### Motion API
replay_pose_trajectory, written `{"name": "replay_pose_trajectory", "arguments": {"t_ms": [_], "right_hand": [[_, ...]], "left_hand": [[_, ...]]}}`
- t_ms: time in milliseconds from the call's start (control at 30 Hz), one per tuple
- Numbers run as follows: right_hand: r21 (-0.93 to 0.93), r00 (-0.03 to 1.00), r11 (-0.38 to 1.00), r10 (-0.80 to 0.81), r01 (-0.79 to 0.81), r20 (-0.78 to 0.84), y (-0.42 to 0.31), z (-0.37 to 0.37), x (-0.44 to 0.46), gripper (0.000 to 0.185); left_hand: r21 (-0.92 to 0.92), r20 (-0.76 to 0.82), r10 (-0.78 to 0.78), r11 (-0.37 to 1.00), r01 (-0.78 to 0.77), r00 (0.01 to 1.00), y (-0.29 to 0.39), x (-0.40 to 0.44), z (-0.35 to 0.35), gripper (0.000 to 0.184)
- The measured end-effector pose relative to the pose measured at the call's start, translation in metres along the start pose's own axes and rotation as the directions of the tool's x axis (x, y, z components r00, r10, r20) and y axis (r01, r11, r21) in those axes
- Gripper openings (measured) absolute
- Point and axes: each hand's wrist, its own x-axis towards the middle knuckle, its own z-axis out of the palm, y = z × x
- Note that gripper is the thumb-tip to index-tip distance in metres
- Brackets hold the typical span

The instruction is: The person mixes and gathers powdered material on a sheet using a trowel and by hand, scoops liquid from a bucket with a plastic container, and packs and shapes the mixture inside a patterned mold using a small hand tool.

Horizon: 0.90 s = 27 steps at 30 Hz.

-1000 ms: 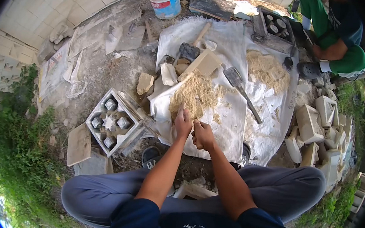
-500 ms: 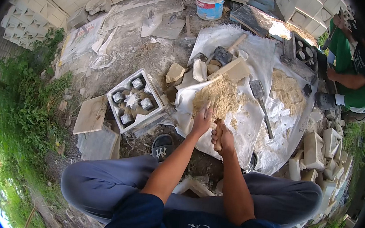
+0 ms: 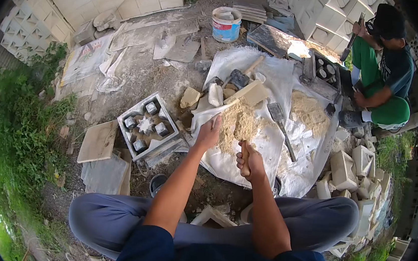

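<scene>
My right hand (image 3: 249, 161) is wrapped round a wooden handle (image 3: 246, 165); the handle's far end meets the sandy pile, and the tool's head seems covered with sand. My left hand (image 3: 209, 132) is at the left edge of the sand pile (image 3: 240, 123), near a fold of the white sheet (image 3: 216, 159); its fingers are close together, and what they hold is too small to make out. Beyond the pile lie a pale block (image 3: 253, 92), a dark-headed hammer (image 3: 239, 77) and several stones. A dark flat tool (image 3: 282, 127) rests on the sheet to the right.
A mould frame (image 3: 149, 125) with metal blocks stands at left, beside leaning slabs (image 3: 98, 142). A bucket (image 3: 225, 25) is at the back. Another person (image 3: 383, 72) sits at upper right, holding a tool. Cast blocks (image 3: 343, 171) are piled at right.
My left hand has moved away from my right hand toward the sheet's left edge. The handle in my right hand now reaches into the sand. The other person has come further into view.
</scene>
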Motion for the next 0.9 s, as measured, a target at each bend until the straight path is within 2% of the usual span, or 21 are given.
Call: {"name": "replay_pose_trajectory", "arguments": {"t_ms": [100,167,233,267,333,433,500,533,567,633,700,767,800,867,900], "right_hand": [[-0.018,0.999,0.999,-0.035,0.035,-0.008,-0.016,0.001,-0.025,0.040],[-0.177,0.999,0.984,-0.019,0.010,-0.048,-0.030,0.005,-0.041,0.040],[-0.152,0.999,0.988,-0.014,0.007,-0.044,-0.040,0.013,-0.046,0.040],[-0.164,0.999,0.986,-0.021,0.014,-0.038,-0.044,0.017,-0.049,0.040],[-0.192,1.000,0.981,-0.014,0.013,-0.003,-0.058,0.036,-0.062,0.039],[-0.266,0.998,0.964,-0.002,0.017,0.057,-0.087,0.061,-0.074,0.041],[-0.294,0.996,0.956,0.034,-0.010,0.078,-0.106,0.080,-0.080,0.041],[-0.327,0.997,0.945,0.045,-0.021,0.067,-0.114,0.092,-0.082,0.040],[-0.364,0.994,0.931,0.070,-0.033,0.089,-0.122,0.105,-0.088,0.039],[-0.423,0.986,0.904,0.123,-0.066,0.108,-0.131,0.131,-0.092,0.038],[-0.504,0.977,0.861,0.161,-0.068,0.142,-0.131,0.161,-0.092,0.043],[-0.537,0.954,0.841,0.206,-0.060,0.217,-0.124,0.188,-0.086,0.043],[-0.547,0.945,0.834,0.234,-0.075,0.227,-0.118,0.199,-0.078,0.043],[-0.543,0.880,0.837,0.305,-0.065,0.364,-0.104,0.217,-0.066,0.039],[-0.547,0.873,0.835,0.316,-0.070,0.372,-0.095,0.226,-0.062,0.039]], "left_hand": [[-0.008,-0.019,0.047,0.999,-0.047,0.999,0.011,0.013,-0.008,0.068],[-0.041,-0.005,0.048,0.998,-0.048,0.999,0.016,0.016,-0.008,0.069],[-0.050,-0.025,0.109,0.993,-0.111,0.994,0.017,0.014,-0.006,0.069],[-0.039,-0.041,0.059,0.997,-0.061,0.997,0.017,0.013,-0.005,0.069],[-0.061,-0.067,0.061,0.996,-0.065,0.996,0.018,0.014,-0.013,0.070],[-0.110,-0.129,0.077,0.990,-0.091,0.989,0.034,0.026,-0.047,0.070],[-0.055,-0.167,0.141,0.987,-0.152,0.976,0.045,0.029,-0.084,0.068],[-0.096,-0.199,0.166,0.977,-0.188,0.966,0.049,0.028,-0.102,0.067],[-0.026,-0.232,0.221,0.972,-0.233,0.947,0.052,0.026,-0.124,0.065],[0.017,-0.210,0.115,0.993,-0.114,0.971,0.067,0.010,-0.172,0.065],[0.086,-0.263,0.032,0.996,-0.010,0.964,0.061,-0.006,-0.214,0.066],[0.286,-0.167,-0.028,0.955,0.076,0.986,0.054,-0.027,-0.255,0.067],[0.365,-0.127,-0.125,0.917,0.164,0.984,0.066,-0.047,-0.275,0.068],[0.382,-0.180,-0.148,0.901,0.207,0.973,0.059,-0.084,-0.295,0.068],[0.402,-0.218,-0.142,0.889,0.221,0.966,0.054,-0.100,-0.299,0.068]]}}
